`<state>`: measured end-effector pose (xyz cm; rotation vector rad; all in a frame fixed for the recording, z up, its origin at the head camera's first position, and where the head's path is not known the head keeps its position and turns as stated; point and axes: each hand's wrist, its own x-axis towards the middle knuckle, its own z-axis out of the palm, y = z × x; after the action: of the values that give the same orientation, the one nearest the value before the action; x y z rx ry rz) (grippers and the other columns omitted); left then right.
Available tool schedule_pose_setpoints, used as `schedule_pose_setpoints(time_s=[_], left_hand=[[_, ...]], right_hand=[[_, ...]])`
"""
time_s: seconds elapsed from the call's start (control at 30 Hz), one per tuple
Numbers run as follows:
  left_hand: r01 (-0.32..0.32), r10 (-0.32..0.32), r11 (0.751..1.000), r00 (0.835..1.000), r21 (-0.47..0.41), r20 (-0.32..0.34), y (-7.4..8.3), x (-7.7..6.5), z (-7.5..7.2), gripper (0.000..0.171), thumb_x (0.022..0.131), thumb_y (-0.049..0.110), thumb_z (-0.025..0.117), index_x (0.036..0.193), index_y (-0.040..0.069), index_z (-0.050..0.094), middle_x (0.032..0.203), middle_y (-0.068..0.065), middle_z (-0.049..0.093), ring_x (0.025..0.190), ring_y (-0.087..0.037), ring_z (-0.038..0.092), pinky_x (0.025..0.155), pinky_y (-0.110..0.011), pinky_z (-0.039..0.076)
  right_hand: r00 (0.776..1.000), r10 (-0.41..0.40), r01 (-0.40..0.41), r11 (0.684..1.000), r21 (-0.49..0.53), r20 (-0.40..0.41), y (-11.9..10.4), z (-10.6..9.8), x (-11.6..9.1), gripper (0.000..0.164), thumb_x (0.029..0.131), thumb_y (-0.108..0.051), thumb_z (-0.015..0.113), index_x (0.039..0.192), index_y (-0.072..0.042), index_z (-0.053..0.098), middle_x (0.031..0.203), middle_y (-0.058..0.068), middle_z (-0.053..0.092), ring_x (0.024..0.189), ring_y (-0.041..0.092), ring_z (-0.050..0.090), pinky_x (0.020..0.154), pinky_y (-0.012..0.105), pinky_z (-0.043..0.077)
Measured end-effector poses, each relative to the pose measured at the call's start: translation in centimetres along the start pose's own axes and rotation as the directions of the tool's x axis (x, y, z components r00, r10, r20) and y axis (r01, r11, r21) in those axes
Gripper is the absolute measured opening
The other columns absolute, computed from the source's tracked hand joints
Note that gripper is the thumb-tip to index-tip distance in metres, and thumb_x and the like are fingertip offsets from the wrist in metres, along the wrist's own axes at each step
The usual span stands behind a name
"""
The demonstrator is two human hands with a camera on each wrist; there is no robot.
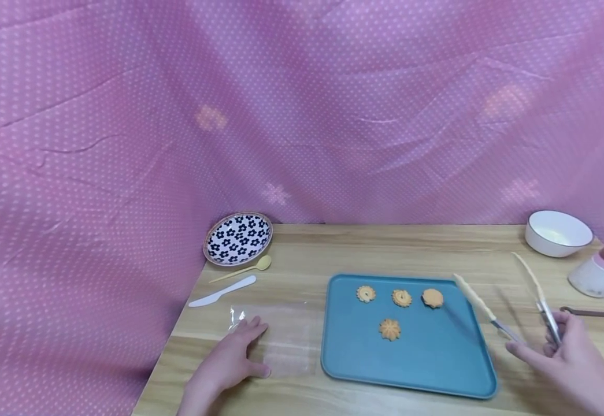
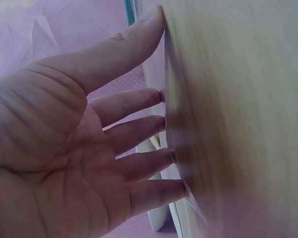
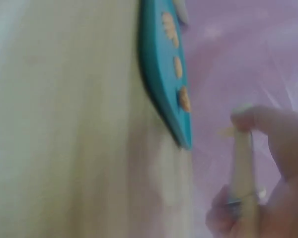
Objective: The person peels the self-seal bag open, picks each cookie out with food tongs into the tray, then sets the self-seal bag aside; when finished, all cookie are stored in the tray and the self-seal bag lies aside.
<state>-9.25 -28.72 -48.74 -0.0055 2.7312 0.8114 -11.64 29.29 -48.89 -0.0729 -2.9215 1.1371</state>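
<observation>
My left hand (image 1: 231,355) rests on a clear plastic bag (image 1: 288,341) lying flat on the table, left of the tray. In the left wrist view its fingertips (image 2: 154,123) and thumb touch the thin film, fingers spread. My right hand (image 1: 567,352) holds tongs (image 1: 474,297) with pale tips and metal handles, whose two arms stand wide apart with nothing between them. They hover by the right edge of a blue tray (image 1: 426,370). On that tray lie several cookies (image 1: 389,329), three in an upper row and one below. The right wrist view is blurred.
At the back left stands a flower-patterned dish (image 1: 237,238), with a yellow spoon (image 1: 263,263) and a white plastic knife (image 1: 223,292) before it. To the right are a white bowl (image 1: 556,234), a pink-lidded jar (image 1: 600,271) and a brown spoon (image 1: 598,314). Pink dotted cloth (image 1: 322,115) hangs behind.
</observation>
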Motion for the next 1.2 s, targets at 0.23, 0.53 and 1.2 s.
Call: schedule_pose_setpoints(time_s=[0.23, 0.53, 1.2], left_hand=[[-0.003, 0.003, 1.000, 1.000, 0.009, -0.021, -0.8, -0.1, -0.7, 0.091, 0.066, 0.032, 0.091, 0.147, 0.015, 0.054, 0.164, -0.009, 0.040, 0.155, -0.045, 0.026, 0.124, -0.066, 0.025], [0.016, -0.014, 0.999, 0.999, 0.029, -0.050, -2.4, -1.1, -0.7, 0.090, 0.064, 0.033, 0.092, 0.145, 0.015, 0.056, 0.161, -0.009, 0.044, 0.153, -0.045, 0.030, 0.122, -0.064, 0.031], [-0.041, 0.122, 0.919, 0.975, 0.391, -0.185, -1.5, -0.5, -2.7, 0.066, 0.055, 0.050, 0.090, 0.111, 0.018, 0.073, 0.135, -0.003, 0.065, 0.124, -0.026, 0.063, 0.100, -0.053, 0.055]], right_hand=[[0.978, 0.205, -0.209, 0.971, -0.114, -0.041, 1.6, -0.1, -0.1, 0.069, 0.091, -0.058, 0.067, 0.095, 0.008, 0.046, 0.067, 0.002, 0.042, 0.052, 0.013, 0.039, 0.044, 0.029, 0.030], [0.921, 0.317, -0.271, 0.939, -0.212, 0.226, 2.0, 1.2, 0.7, 0.100, 0.092, -0.075, 0.051, 0.115, 0.020, 0.030, 0.078, 0.011, 0.043, 0.068, 0.022, 0.050, 0.052, 0.031, 0.040], [0.978, 0.205, -0.181, 0.927, -0.327, 0.038, 0.1, 1.1, 1.4, 0.093, 0.076, -0.080, 0.067, 0.089, 0.010, 0.047, 0.066, 0.013, 0.052, 0.060, 0.027, 0.053, 0.046, 0.032, 0.035]])
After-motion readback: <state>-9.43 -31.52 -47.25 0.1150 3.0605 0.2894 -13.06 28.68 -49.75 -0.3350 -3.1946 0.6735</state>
